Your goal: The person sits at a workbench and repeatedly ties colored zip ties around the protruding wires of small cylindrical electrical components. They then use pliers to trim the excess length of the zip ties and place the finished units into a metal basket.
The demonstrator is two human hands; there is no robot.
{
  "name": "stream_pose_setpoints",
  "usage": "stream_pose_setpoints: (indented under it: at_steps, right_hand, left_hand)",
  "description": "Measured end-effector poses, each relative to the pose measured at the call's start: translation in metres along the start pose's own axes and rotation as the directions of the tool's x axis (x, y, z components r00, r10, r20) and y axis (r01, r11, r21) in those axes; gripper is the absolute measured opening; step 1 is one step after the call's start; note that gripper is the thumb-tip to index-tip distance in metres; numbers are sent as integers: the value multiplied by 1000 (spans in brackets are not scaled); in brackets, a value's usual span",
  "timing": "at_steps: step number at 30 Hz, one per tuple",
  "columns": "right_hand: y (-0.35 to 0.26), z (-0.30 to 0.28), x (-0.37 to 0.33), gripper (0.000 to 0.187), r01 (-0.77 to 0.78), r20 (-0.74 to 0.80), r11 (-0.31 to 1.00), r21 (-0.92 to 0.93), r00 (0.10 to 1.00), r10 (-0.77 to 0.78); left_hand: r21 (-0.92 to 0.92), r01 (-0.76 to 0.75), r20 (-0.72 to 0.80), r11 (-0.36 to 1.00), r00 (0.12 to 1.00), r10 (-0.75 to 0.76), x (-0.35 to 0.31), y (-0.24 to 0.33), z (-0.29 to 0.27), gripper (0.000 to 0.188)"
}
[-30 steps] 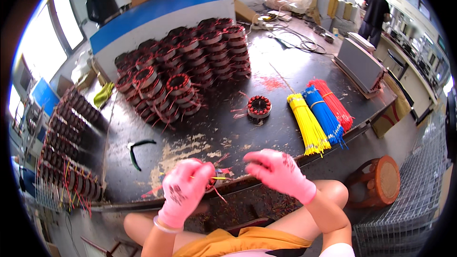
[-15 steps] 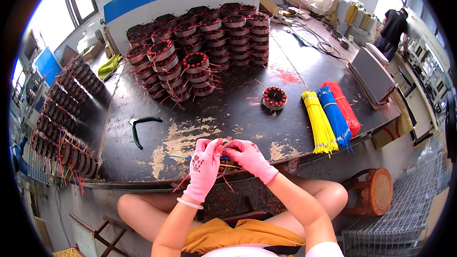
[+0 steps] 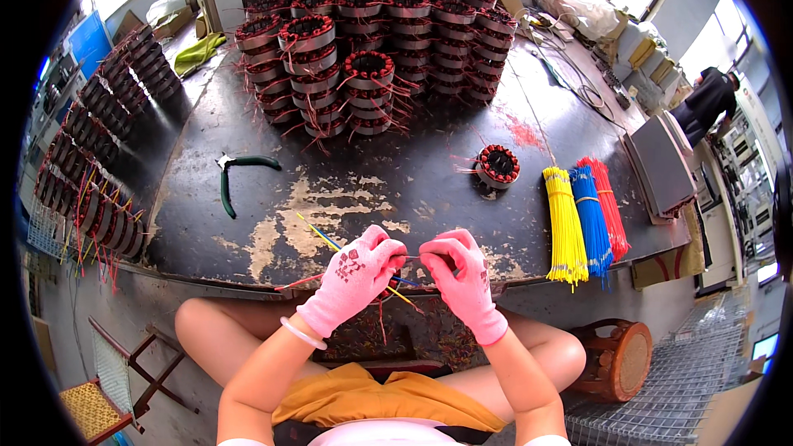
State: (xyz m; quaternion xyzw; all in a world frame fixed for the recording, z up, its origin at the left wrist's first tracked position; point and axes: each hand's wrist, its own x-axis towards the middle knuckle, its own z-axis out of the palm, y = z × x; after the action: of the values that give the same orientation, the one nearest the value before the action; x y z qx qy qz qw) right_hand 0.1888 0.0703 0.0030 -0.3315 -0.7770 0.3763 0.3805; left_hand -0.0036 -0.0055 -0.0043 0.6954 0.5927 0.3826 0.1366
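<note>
My left hand, in a pink knit glove, is closed in a pinch at the table's front edge. My right hand, gloved alike, pinches just to the right of it. A thin wire spans the small gap between the fingertips. Beneath my left hand, a yellow wire and a blue wire stick out on both sides, and a red wire points left. What they are joined to is hidden by the hand.
Pliers with green handles lie left. A single wound stator sits right of centre, near yellow, blue and red wire bundles. Stacked stators fill the back; more stators stand left. A person stands far right.
My hands have moved apart, from touching to a small gap with the thin wire between them. The view has shifted, so the table's things sit differently in the picture.
</note>
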Motion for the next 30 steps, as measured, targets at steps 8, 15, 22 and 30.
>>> stream_pose_setpoints:
  at_steps: [8,15,22,30]
  right_hand:
    - [-8,-15,25,12,-323,328,940,108,904,273]
    - [-7,-16,29,12,-286,354,952,110,906,232]
    - [30,-12,33,19,-621,534,724,302,739,411]
    - [6,-29,14,42,181,289,941,-287,953,-95]
  left_hand:
    - [49,59,70,997,996,-62,9,13,-9,12]
    - [71,109,73,992,991,-114,9,26,-9,14]
    - [76,-18,-49,997,999,22,4,16,16,12]
    - [26,-7,4,1000,1000,7,5,9,12,11]
